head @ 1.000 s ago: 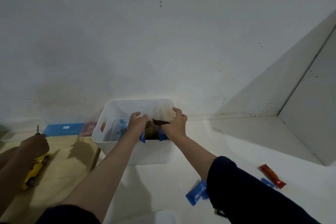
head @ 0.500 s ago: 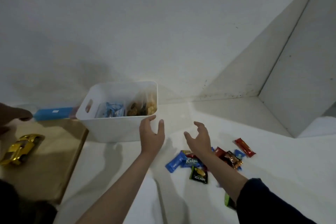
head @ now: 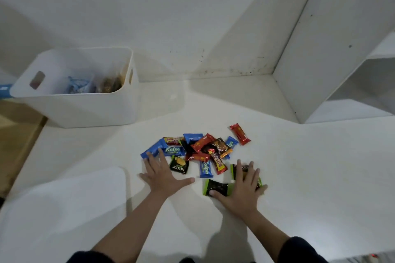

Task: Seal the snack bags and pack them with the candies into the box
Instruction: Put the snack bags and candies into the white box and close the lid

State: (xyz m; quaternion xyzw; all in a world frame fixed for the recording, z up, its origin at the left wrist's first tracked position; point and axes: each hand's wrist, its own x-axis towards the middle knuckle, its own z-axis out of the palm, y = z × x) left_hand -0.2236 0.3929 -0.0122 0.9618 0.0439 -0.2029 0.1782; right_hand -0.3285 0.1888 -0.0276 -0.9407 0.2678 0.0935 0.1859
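A white plastic box (head: 81, 109) stands at the left with snack bags (head: 94, 86) inside it. A pile of wrapped candies (head: 198, 149), blue, red, black and green, lies on the white tabletop in the middle. My left hand (head: 160, 175) lies flat with spread fingers at the pile's left edge, fingertips touching a blue wrapper (head: 150, 150). My right hand (head: 243, 186) lies flat with straight fingers on black-and-green packets (head: 215, 187) at the pile's near right.
A white lid (head: 64, 205) lies on the table at the near left. White shelving (head: 342, 70) rises at the right. A wooden surface (head: 15, 134) borders the table on the left, behind it a blue object (head: 4, 89).
Both hands left the box after setting a snack bag in it, moved right and down, and now lie flat on the candy pile. The view has turned down toward the candies.
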